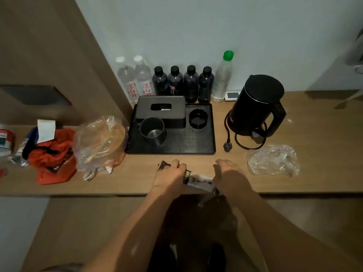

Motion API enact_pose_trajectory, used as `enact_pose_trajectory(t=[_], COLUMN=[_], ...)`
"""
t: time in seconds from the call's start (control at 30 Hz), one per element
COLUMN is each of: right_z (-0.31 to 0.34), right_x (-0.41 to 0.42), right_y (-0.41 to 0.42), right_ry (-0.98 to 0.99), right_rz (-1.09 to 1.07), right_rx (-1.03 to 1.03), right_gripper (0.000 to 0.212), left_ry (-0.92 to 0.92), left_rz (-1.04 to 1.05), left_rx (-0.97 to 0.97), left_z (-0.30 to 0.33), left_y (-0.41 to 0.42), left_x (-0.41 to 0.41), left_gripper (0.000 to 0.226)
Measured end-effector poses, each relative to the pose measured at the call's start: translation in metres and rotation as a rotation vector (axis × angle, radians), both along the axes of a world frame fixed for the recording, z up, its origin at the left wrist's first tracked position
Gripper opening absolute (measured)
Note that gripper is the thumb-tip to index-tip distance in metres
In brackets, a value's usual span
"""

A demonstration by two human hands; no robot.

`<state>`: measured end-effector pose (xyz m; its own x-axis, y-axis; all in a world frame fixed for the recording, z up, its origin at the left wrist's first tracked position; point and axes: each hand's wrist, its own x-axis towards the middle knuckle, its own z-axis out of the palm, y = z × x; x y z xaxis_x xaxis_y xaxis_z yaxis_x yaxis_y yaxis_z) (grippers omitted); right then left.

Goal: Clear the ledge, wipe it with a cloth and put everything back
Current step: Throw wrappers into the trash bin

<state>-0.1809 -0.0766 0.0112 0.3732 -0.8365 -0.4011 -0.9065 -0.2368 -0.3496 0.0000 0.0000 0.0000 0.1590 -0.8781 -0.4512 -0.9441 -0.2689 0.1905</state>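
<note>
Clearly the clearing step has barely begun: the ledge is crowded. From the left sit a red-banded can, an orange bag, a clear bag, then the black tray with bottles behind it, the kettle and crumpled plastic wrap. At the front edge the left hand grips one end of a printed packet; the right hand curls over the other end, though its grasp is hidden. Next, I judge, the packet should be lifted off. No cloth shows.
</note>
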Motion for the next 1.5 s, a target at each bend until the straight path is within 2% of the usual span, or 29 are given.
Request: enact_pose_trajectory(t=[0.17,0.4,0.47,0.6,0.7,0.8,0.93,1.13,1.2,1.33,1.5], right_z=[-0.020,-0.021,-0.025,-0.042,-0.059,-0.070,-0.068,-0.033,-0.015,0.013,0.042], right_x=[-0.015,-0.047,-0.054,-0.063,-0.067,-0.070,-0.079,-0.095,-0.100,-0.116,-0.151], right_y=[-0.015,-0.045,-0.057,-0.074,-0.078,-0.075,-0.075,-0.065,-0.053,-0.026,0.013], right_ry=[0.002,0.078,0.135,0.212,0.181,0.172,0.007,-0.268,-0.357,-0.407,-0.497], right_rz=[-0.061,-0.181,-0.246,-0.381,-0.411,-0.375,-0.354,-0.513,-0.614,-0.763,-0.894], right_rx=[-0.151,-0.347,-0.327,-0.063,-0.002,-0.083,-0.113,-0.207,-0.175,-0.130,-0.154], right_gripper=[0.054,0.062,0.064,0.076,0.064,0.046,0.043,0.029,0.032,0.037,0.035], left_ry=[-0.033,-0.095,-0.116,-0.153,-0.151,-0.150,-0.164,-0.146,-0.125,-0.073,-0.024], left_rz=[-0.088,-0.119,-0.100,-0.036,0.009,0.031,0.034,0.109,0.148,0.199,0.027], left_rx=[0.057,0.015,-0.015,-0.047,-0.066,-0.060,-0.043,-0.066,-0.087,-0.161,-0.223], left_z=[-0.024,-0.025,-0.021,-0.019,-0.019,-0.019,-0.019,-0.001,0.008,0.028,0.046], left_y=[-0.007,-0.015,-0.017,-0.017,-0.020,-0.022,-0.019,-0.018,-0.020,-0.026,-0.036], left_x=[-0.012,-0.034,-0.040,-0.046,-0.045,-0.043,-0.048,-0.071,-0.081,-0.103,-0.133], left_gripper=[0.062,0.047,0.046,0.052,0.048,0.045,0.045,0.044,0.039,0.028,0.027])
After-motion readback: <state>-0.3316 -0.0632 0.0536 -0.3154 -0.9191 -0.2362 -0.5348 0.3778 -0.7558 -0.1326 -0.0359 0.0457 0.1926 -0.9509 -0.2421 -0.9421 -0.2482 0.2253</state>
